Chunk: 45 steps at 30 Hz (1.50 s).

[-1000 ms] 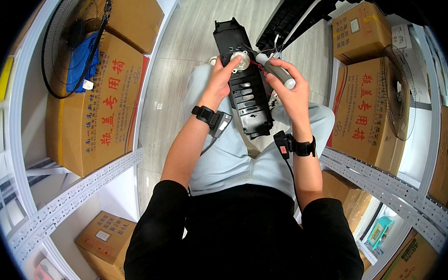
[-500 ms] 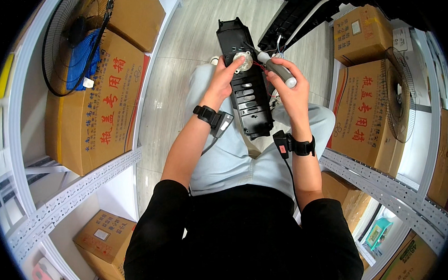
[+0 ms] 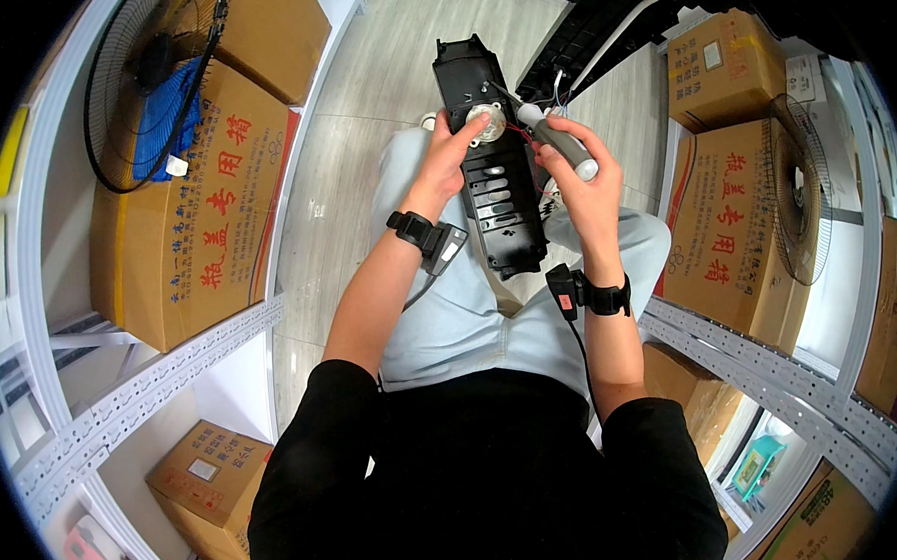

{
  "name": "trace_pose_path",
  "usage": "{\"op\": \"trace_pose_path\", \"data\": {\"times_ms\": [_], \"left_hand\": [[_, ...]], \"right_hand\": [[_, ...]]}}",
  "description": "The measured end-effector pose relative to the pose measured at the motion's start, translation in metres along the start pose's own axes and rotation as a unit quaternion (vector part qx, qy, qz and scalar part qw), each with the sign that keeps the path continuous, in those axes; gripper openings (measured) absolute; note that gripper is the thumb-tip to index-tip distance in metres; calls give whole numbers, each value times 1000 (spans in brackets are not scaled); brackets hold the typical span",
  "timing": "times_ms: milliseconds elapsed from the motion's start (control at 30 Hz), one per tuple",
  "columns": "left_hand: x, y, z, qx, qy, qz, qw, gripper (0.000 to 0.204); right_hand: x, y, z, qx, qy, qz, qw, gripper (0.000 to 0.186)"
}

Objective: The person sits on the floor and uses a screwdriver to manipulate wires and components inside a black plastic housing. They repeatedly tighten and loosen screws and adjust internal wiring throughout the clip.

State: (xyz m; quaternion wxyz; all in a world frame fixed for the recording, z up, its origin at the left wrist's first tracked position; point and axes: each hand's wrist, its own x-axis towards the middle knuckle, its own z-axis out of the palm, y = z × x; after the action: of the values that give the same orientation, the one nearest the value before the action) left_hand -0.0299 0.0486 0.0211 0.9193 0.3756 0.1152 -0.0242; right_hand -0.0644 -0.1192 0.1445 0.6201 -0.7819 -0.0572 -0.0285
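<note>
A long black plastic housing (image 3: 506, 217) with a row of slots lies tilted over my legs. My left hand (image 3: 446, 158) grips its left edge, the thumb resting on a round whitish part (image 3: 487, 124) mounted on the housing. Red wires (image 3: 524, 127) run rightward from beside that part. In my right hand (image 3: 586, 179) is a screwdriver (image 3: 559, 145) with a grey handle, held in closed fingers. Its shaft points up and to the left, the tip at the housing just above the round part. Whether the tip sits in a screw is too small to tell.
A large black casing (image 3: 598, 33) with a white cable and thin wires stands beyond my right hand. Shelves with cardboard boxes (image 3: 200, 211) flank me on both sides. Fan grilles (image 3: 800, 190) lean against the boxes. Wired devices (image 3: 427, 236) are strapped to my wrists.
My right hand and the screwdriver's handle have shifted slightly right and toward me. My left hand and the housing stay where they were.
</note>
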Motion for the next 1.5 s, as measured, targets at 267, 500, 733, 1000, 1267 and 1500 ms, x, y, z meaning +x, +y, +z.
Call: {"op": "trace_pose_path", "data": {"times_ms": [267,500,733,1000,1267,1500], "left_hand": [[-1,0,-1,-11,-19,35,999,79],[-6,8,3,30,-29,73,996,98],[-5,4,0,40,-32,65,997,72],[0,-1,-7,25,-11,46,999,35],[0,-6,-7,44,-35,49,997,24],[2,-9,-10,52,-42,51,997,21]], "right_hand": [[-5,-9,3,37,-10,-3,999,27],[-12,-17,2,90,-21,1,996,27],[-23,-27,-16,137,-40,34,989,29],[-27,-34,-23,159,-37,43,986,28],[-25,-35,-24,147,-49,53,986,29],[-22,-33,-20,141,-56,61,987,29]]}}
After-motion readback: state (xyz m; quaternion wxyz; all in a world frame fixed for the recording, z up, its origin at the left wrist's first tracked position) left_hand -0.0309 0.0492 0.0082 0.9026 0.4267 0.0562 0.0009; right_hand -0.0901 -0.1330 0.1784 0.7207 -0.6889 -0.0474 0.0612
